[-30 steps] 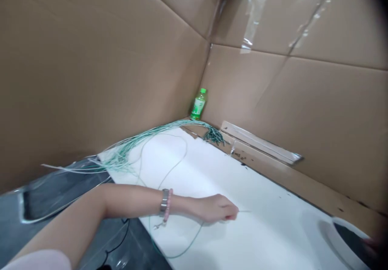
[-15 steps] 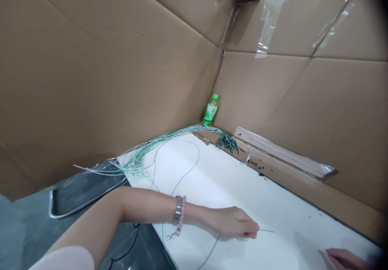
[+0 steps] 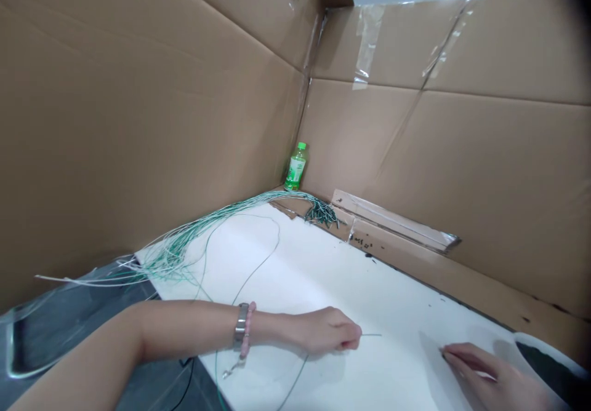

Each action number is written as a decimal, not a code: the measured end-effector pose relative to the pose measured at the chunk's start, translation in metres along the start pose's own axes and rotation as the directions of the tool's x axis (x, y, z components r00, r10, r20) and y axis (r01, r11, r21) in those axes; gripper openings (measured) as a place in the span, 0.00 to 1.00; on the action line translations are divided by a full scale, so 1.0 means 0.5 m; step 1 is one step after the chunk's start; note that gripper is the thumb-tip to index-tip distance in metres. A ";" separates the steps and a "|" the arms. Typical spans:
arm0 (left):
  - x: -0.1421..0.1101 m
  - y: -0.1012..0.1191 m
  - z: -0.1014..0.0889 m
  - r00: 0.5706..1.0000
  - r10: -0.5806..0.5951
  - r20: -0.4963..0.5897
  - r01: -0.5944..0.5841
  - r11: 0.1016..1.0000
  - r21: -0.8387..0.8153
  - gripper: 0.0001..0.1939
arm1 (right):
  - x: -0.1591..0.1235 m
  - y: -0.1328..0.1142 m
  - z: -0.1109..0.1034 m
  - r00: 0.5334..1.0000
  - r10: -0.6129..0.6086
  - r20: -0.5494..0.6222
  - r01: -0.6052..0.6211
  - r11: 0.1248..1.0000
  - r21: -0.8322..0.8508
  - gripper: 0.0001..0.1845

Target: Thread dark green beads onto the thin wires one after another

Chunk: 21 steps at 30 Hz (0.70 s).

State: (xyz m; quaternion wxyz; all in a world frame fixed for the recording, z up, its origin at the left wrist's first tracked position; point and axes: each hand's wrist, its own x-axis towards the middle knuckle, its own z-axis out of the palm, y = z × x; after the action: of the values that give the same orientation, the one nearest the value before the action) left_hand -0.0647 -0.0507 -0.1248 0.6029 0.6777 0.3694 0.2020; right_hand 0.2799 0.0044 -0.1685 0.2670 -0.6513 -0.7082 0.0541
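My left hand (image 3: 325, 331) is closed over the white table, its fingers pinching a thin green wire. The short, darker tip of that wire (image 3: 372, 335) sticks out to the right of the fingers, and its tail (image 3: 293, 383) runs down under the wrist. My right hand (image 3: 489, 374) is at the lower right, thumb and fingertips pressed together around something small and dark that I cannot make out. A gap separates the wire tip from the right fingertips. Beside my right hand is a white round container (image 3: 530, 340) with dark contents, cut off by the frame edge.
A bundle of green and white wires (image 3: 184, 245) lies along the table's left edge, with dark ends (image 3: 323, 213) at the back. A green-capped bottle (image 3: 296, 168) stands in the corner. Cardboard walls (image 3: 462, 152) enclose the white table (image 3: 332, 263).
The view has turned to the right, bringing more of my right hand and the white container into sight. My right hand is now pinched; the left keeps its hold on the wire.
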 end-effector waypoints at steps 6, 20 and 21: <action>-0.014 0.023 0.000 1.000 -0.013 0.003 0.013 1.000 -0.005 0.14 | -0.004 -0.041 -0.019 0.976 0.149 0.157 -0.150 0.989 -0.006 0.20; -0.010 0.018 0.001 1.000 -0.006 0.000 0.006 1.000 -0.029 0.15 | -0.004 -0.048 -0.020 0.979 0.177 0.101 -0.180 0.984 0.015 0.21; -0.009 0.016 0.000 1.000 0.000 0.000 0.000 1.000 -0.030 0.15 | -0.004 -0.049 -0.021 0.980 0.173 0.097 -0.176 0.984 0.021 0.21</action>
State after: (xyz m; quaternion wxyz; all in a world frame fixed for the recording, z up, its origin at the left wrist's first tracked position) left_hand -0.0657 -0.0543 -0.1165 0.6128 0.6686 0.3665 0.2075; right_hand 0.2627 -0.0040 -0.1497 0.2368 -0.7037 -0.6593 0.1185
